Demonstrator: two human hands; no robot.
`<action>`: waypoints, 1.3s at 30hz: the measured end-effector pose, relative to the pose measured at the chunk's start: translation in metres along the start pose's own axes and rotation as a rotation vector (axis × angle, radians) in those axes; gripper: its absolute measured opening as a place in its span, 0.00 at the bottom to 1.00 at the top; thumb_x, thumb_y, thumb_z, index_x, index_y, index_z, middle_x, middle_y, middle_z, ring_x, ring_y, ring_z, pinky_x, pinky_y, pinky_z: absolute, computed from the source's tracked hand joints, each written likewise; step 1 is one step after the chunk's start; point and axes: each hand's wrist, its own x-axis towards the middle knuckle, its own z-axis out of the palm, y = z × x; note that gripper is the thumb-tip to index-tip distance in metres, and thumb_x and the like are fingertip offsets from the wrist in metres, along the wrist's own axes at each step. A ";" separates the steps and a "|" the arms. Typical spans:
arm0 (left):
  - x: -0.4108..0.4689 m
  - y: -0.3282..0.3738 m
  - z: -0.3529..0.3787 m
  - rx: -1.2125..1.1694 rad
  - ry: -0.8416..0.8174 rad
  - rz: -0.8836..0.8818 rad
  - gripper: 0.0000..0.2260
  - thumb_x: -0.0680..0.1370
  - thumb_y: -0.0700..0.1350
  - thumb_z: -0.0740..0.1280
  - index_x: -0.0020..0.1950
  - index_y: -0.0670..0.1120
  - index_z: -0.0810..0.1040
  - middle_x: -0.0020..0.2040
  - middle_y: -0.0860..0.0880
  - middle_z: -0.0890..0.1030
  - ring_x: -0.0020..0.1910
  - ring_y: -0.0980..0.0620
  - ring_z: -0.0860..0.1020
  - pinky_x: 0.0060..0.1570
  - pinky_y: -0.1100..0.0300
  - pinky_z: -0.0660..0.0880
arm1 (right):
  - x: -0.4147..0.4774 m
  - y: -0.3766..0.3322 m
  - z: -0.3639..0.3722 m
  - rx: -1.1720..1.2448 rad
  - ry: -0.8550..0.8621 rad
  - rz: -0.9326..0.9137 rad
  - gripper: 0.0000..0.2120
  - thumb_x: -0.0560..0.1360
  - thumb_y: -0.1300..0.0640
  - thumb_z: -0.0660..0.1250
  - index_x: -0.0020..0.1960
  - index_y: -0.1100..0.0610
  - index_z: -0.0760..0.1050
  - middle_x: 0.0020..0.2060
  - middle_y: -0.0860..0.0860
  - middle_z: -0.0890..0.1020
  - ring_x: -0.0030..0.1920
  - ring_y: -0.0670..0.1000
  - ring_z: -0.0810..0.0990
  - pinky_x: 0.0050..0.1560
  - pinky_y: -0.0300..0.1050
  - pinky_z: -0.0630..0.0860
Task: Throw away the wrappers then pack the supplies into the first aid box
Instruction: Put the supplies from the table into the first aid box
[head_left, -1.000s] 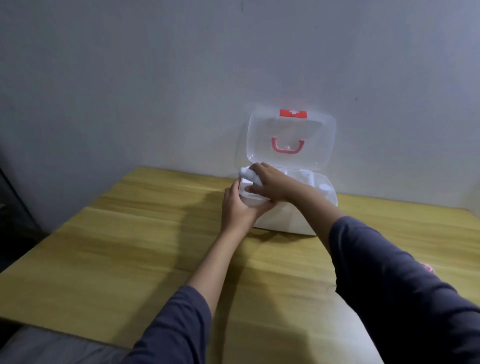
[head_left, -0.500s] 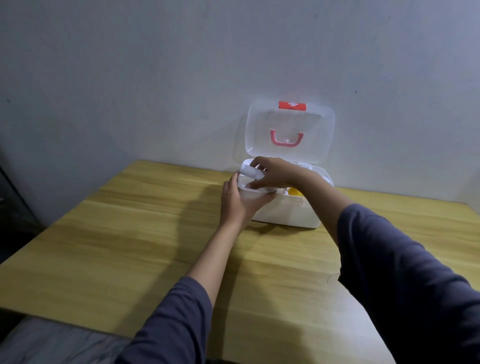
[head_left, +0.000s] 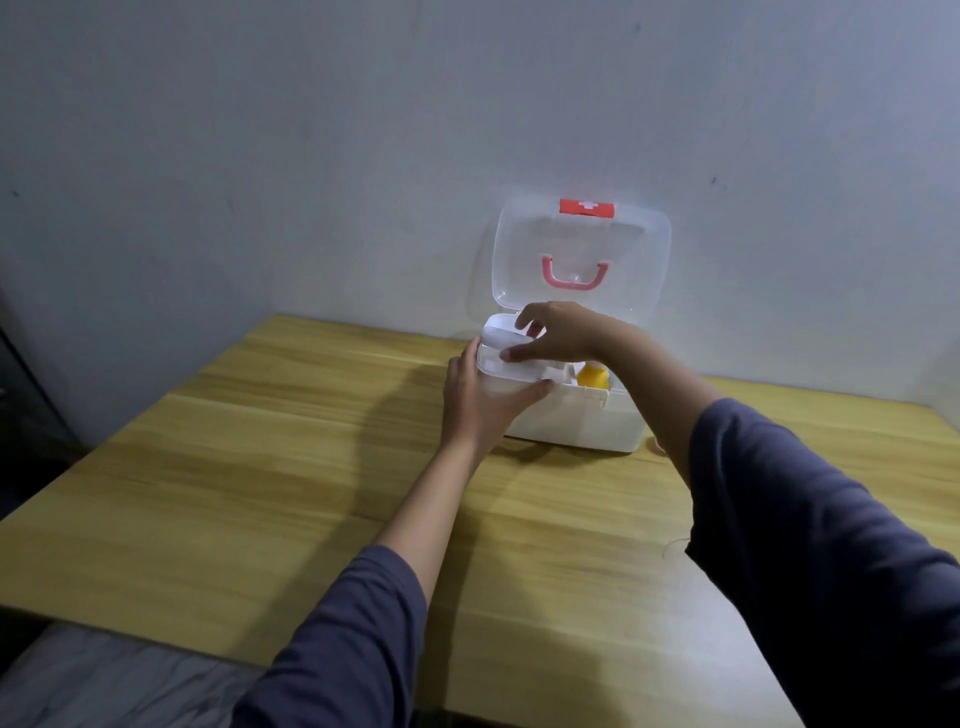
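1. Head view looks down over a light wooden table that stands against a pale grey wall.
2. At the far edge of the table sits a white plastic first aid box, its clear lid swung up and leaning back toward the wall; the lid carries a pink handle and a red latch with a white cross.
3. The left hand reaches forward on a nearly straight arm, forearm bare, dark blue sleeve pushed back toward the elbow. Its palm cups the box's near left corner, thumb up the left side and fingers laid along the front wall just under the rim.
4. The right hand comes in from the right with the elbow bent and the wrist over the open box, its own dark sleeve filling the lower right of the view.
5. The right hand's fingers are curled over a white roll-shaped supply at the left end of the box, thumb beneath and fingertips on top, so this hand is closed around the roll while it sits at or just above the rim.
6. A yellow bottle-like item stands inside the box, to the right of the roll and partly hidden by the right wrist.
7. The two hands are close together, both at the box's left end.
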 end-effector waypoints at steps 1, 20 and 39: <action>0.000 0.000 0.000 -0.003 -0.003 0.000 0.42 0.65 0.54 0.78 0.74 0.52 0.62 0.69 0.49 0.67 0.68 0.52 0.67 0.57 0.62 0.65 | -0.001 0.001 -0.004 -0.023 -0.024 0.012 0.27 0.71 0.43 0.68 0.65 0.54 0.69 0.64 0.53 0.75 0.63 0.55 0.72 0.63 0.49 0.69; 0.001 0.000 0.001 0.021 -0.005 -0.020 0.43 0.64 0.55 0.78 0.75 0.51 0.61 0.70 0.50 0.67 0.69 0.52 0.67 0.56 0.62 0.65 | 0.000 0.009 0.005 0.143 0.328 0.094 0.15 0.74 0.53 0.64 0.50 0.66 0.78 0.39 0.59 0.80 0.38 0.53 0.74 0.35 0.42 0.68; 0.001 -0.001 0.001 0.010 0.002 -0.010 0.43 0.64 0.55 0.79 0.74 0.52 0.62 0.68 0.51 0.67 0.67 0.52 0.67 0.56 0.62 0.65 | -0.006 0.018 0.009 0.068 0.313 0.170 0.14 0.70 0.54 0.70 0.47 0.64 0.77 0.40 0.56 0.78 0.40 0.54 0.74 0.30 0.40 0.68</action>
